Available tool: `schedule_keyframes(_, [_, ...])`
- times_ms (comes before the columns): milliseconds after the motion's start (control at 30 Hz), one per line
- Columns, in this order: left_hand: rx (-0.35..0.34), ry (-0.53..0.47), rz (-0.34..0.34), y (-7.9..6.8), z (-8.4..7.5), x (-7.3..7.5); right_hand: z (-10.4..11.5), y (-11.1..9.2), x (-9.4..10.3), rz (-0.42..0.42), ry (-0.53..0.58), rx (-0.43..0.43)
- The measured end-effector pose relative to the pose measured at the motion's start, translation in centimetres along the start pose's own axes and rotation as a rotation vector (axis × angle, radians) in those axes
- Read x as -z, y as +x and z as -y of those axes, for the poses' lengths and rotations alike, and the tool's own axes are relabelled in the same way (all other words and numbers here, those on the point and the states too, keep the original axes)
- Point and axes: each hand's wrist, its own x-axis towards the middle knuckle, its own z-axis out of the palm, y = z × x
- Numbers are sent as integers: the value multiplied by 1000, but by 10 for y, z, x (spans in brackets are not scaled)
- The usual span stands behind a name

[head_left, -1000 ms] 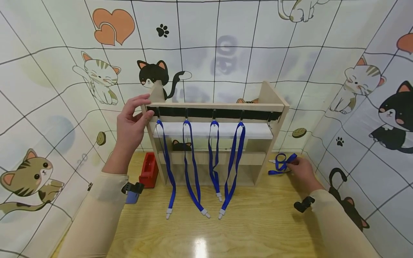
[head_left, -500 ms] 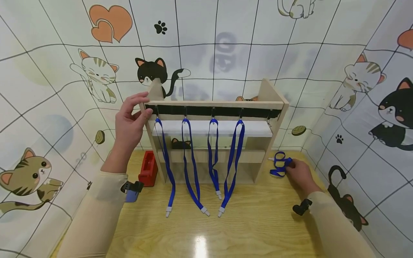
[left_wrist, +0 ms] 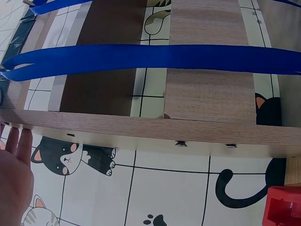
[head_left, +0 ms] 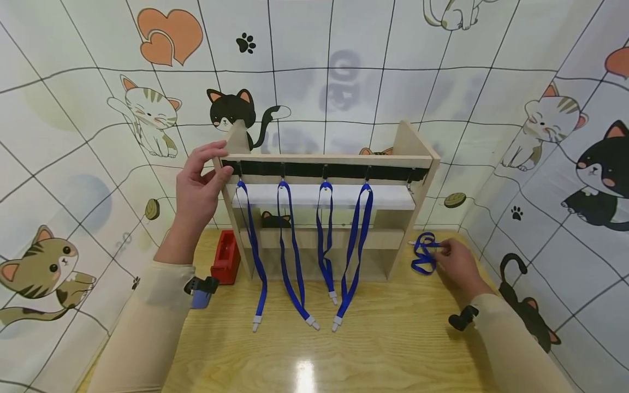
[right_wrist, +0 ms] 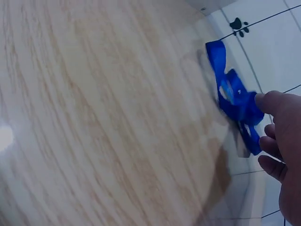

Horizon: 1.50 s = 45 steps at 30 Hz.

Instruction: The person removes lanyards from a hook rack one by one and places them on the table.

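Four hung lanyards (head_left: 326, 271), left fingers (head_left: 200, 156) gripping one rack (head_left: 344, 159), right fingers (head_left: 447, 250) pinching fifth lanyard (right_wrist: 242, 110).

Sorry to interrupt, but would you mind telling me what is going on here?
A person's right hand pinches a loose blue lanyard beside the wooden rack, while the left hand holds the rack's upper left corner. Four other blue lanyards hang from its hooks; the rightmost hook has none.

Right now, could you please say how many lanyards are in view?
5: the first, second, third and fourth hang left to right from the rack; the right hand pinches the fifth. Another could be hidden in its folds.
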Motion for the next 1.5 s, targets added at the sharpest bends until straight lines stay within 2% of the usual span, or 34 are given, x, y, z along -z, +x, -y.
schedule_keyframes(167, [-11,-3,-6,1,2,1,9,-4,7,-55,26,39])
schedule_keyframes(333, [-12,-5,-3,1,3,0,37,-19,17,-162,77,69])
schedule_keyframes(433, [-12,0,-3,1,3,0,63,-32,25,-269,174,70])
schedule_keyframes(533, [-11,0,-5,0,4,0,96,-48,31,-413,284,87])
schedule_keyframes(667, [-13,-1,-2,-1,4,0,144,-70,35,-599,369,196])
schedule_keyframes(733, [-15,0,-1,-1,3,0,168,-80,34,-646,370,292])
schedule_keyframes(800, [-16,0,-1,-1,3,0,190,-88,30,-661,356,395])
schedule_keyframes(900, [-17,0,-1,-1,3,0,220,-93,21,-633,336,535])
schedule_keyframes(967, [-19,1,-3,-1,3,1,236,-93,13,-613,338,589])
schedule_keyframes(1067, [-22,1,-4,0,2,0,254,-92,0,-609,329,621])
schedule_keyframes(1233, [-17,-2,-3,0,2,-2,270,-87,-17,-642,332,643])
schedule_keyframes(1500, [-10,4,-11,-2,2,0,289,-86,-28,-672,262,696])
